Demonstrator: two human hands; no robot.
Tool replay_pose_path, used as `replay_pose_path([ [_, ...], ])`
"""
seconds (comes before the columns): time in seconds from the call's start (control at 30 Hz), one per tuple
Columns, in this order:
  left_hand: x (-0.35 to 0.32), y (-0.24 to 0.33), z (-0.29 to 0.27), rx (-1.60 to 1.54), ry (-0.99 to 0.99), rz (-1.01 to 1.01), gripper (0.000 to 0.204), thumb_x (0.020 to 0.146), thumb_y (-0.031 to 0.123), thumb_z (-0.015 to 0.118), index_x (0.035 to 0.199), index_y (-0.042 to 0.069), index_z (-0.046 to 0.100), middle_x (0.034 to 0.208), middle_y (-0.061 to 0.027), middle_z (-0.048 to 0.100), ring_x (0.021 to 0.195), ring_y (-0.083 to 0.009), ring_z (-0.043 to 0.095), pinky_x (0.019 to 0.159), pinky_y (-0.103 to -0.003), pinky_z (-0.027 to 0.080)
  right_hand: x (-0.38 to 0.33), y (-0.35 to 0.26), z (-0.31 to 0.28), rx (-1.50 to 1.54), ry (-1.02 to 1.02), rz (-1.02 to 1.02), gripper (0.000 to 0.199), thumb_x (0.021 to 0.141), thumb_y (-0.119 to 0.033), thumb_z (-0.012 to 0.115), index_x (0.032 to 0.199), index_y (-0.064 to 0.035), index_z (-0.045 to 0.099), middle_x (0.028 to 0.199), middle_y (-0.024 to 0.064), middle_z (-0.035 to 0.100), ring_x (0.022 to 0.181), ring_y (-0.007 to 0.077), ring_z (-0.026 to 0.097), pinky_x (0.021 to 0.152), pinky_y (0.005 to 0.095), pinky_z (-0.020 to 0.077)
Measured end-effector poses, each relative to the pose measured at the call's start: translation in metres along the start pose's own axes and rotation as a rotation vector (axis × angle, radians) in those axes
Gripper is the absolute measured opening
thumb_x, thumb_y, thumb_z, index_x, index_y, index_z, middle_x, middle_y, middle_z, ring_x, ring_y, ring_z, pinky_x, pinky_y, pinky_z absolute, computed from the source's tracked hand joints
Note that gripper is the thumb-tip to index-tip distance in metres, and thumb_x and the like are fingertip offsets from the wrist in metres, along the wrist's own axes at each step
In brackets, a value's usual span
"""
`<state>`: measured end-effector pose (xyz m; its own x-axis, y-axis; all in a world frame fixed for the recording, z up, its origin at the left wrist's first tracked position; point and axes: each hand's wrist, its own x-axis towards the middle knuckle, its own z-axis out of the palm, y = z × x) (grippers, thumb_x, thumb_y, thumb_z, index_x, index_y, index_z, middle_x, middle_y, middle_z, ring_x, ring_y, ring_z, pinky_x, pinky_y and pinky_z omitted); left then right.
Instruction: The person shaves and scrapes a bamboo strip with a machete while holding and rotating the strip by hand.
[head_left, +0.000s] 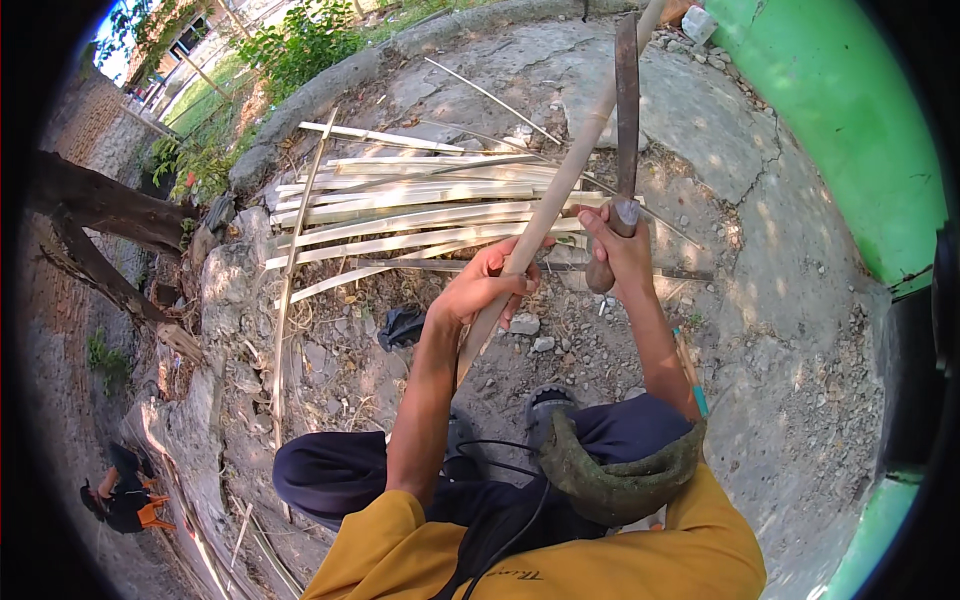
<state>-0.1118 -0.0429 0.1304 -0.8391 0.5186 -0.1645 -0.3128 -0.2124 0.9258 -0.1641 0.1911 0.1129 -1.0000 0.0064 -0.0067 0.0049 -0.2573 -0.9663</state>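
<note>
a long, straight tan pole slants beside a dark-bladed, brown-handled machete.

The pole is tan, the machete blade dark brown, far strips cream, the right wall green.

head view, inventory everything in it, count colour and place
long strip: 1, tan, slanting through centre
machete: 1, dark, upper centre
split strips: many, pale, upper centre
ground: 1, grey-brown, across centre
crumpled bundle: 1, black, left of centre
thin stick: 1, wood-brown and teal, right of centre
stones: several, grey, centre
tree trunks: count unclear, dark brown, left
plants: several, green, upper left
painted wall: 1, green, right
brick wall: 1, reddish brown, left edge
person: 1, dark-clothed, lower left
chair: 1, orange, lower left
folded pad: 1, greenish brown, lower centre
shirt: 1, mustard, bottom
trousers: 1, navy, lower centre
footwear: 2, dark grey, lower centre
left hand: 1, bare, round long strip
right hand: 1, bare, round machete handle
</note>
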Motion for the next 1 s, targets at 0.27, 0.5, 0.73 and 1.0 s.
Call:
replay_pose_path([
  [0.27, 0.001, 0.000, 0.013, 0.039, 0.026, -0.018, 0.073, 0.087, 0.014, 0.071, 0.155, 0.009, 0.044, 0.094, -0.0012, 0.060, 0.052, -0.0089, 0.057, 0.044, -0.026, 0.054, -0.001, -0.012, 0.009, 0.035, -0.027, 0.079, 0.036, 0.080, -0.007, 0.088, 0.091, -0.0101, 0.054, 0.093, 0.0100, 0.075, 0.055, 0.0057, 0.049, 0.051, 0.0242, 0.0384],
  [0.5, 0.003, -0.022, 0.003, -0.076, 0.023, -0.029, 0.075, 0.099, 0.051, 0.065, 0.157, 0.011, 0.040, 0.105, -0.0067, 0.061, 0.061, -0.0157, 0.068, 0.044, -0.028, 0.057, -0.006, -0.013, 0.014, 0.079, -0.038, 0.082, 0.035, 0.080, -0.005, 0.087, 0.091, -0.0102, 0.054, 0.093, 0.0094, 0.075, 0.057, 0.0059, 0.051, 0.052, 0.0246, 0.0397],
  [0.73, 0.005, -0.025, 0.003, -0.075, 0.013, 0.020, 0.069, 0.103, 0.054, 0.057, 0.153, 0.008, 0.043, 0.110, -0.0075, 0.062, 0.085, -0.0213, 0.074, 0.049, -0.031, 0.062, -0.005, -0.016, 0.013, 0.036, -0.052, 0.038, 0.033, 0.082, -0.004, 0.087, 0.092, -0.0101, 0.056, 0.091, 0.0067, 0.074, 0.060, 0.0060, 0.052, 0.054, 0.0247, 0.0405],
  [1.0, 0.008, -0.032, -0.007, -0.026, 0.070, 0.062, 0.066, 0.101, 0.048, 0.065, 0.147, 0.003, 0.053, 0.106, -0.0012, 0.066, 0.101, -0.0113, 0.062, 0.091, -0.031, 0.049, -0.007, -0.019, 0.014, 0.031, -0.068, 0.040, 0.032, 0.083, -0.003, 0.085, 0.093, -0.0097, 0.056, 0.091, 0.0060, 0.072, 0.061, 0.0057, 0.051, 0.055, 0.0236, 0.0397],
])
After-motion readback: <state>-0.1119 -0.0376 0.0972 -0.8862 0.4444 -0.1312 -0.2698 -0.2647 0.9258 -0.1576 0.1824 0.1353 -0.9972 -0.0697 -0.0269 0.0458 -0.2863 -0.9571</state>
